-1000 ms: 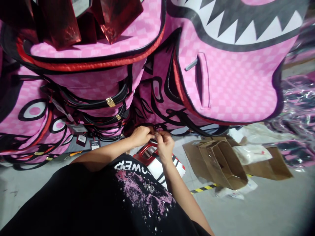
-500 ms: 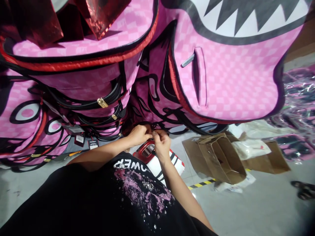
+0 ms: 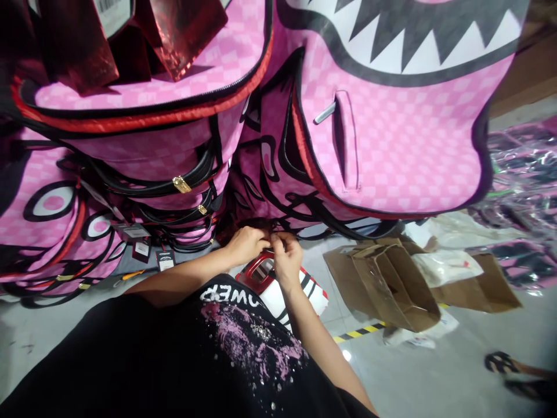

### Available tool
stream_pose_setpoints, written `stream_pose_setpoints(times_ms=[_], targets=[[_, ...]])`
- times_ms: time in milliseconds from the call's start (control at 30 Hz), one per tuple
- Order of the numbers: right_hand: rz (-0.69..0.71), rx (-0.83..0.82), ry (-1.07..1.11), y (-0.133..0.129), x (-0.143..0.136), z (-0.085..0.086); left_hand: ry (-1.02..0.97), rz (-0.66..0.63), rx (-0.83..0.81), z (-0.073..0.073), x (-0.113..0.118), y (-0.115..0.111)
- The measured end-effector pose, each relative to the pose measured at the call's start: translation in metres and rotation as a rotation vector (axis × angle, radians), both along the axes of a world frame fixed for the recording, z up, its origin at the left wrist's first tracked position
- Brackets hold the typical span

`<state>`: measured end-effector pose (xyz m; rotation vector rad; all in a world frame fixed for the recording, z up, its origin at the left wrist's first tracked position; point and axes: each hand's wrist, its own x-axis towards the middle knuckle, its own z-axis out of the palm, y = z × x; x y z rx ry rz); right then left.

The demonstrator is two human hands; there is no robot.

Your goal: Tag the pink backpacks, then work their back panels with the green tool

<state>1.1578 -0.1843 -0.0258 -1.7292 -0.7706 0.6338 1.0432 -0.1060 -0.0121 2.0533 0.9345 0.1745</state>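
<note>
In the head view my left hand point(image 3: 248, 242) and my right hand point(image 3: 287, 253) meet in front of my waist, fingertips pinched close together. Whatever they pinch is too small and too hidden to make out. Just beyond them hangs the handle side of a pink checkered backpack point(image 3: 400, 145) with a shark-tooth print. Below the right hand, partly covered by its forearm, is a white item with black stripes point(image 3: 272, 296) and a glossy red frame point(image 3: 256, 277) around a window. To the left rises a stack of pink backpacks point(image 3: 152, 148) with black handles and red-edged zips.
Dark red foil pieces point(image 3: 183, 35) lie on the top backpack. Open cardboard boxes point(image 3: 391, 284) and white plastic stand on the grey floor at right, by yellow-black tape point(image 3: 361, 332). Plastic-wrapped pink goods point(image 3: 526, 203) are piled farther right. Another person's sandalled foot point(image 3: 500, 363) shows at the right edge.
The view has shifted slightly, so the backpacks sit a little lower and farther left. Both hands keep nearly the same pinch. The other person's feet have come farther into view at right.
</note>
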Motion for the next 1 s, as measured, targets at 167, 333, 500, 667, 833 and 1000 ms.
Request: stream_pose_setpoints(times_ms=[167, 333, 500, 667, 833, 1000], targets=[[0.024, 0.002, 0.035, -0.001, 0.000, 0.001, 0.000, 0.092, 0.005, 0.004, -0.003, -0.002], [0.027, 0.015, 0.063, -0.001, 0.000, 0.000, -0.018, 0.072, 0.026, 0.007, -0.004, -0.004], [0.036, 0.017, 0.076, -0.001, -0.001, 0.004, -0.013, 0.115, 0.050, 0.008, -0.004, -0.005], [0.038, 0.015, 0.078, -0.001, 0.000, 0.009, -0.043, 0.080, 0.053, 0.010, -0.004, -0.004], [0.036, 0.014, 0.083, 0.000, 0.000, 0.009, -0.046, 0.082, 0.043, 0.011, -0.005, -0.003], [0.032, 0.000, 0.099, 0.001, 0.002, 0.009, -0.031, 0.113, 0.051, 0.011, -0.005, -0.002]])
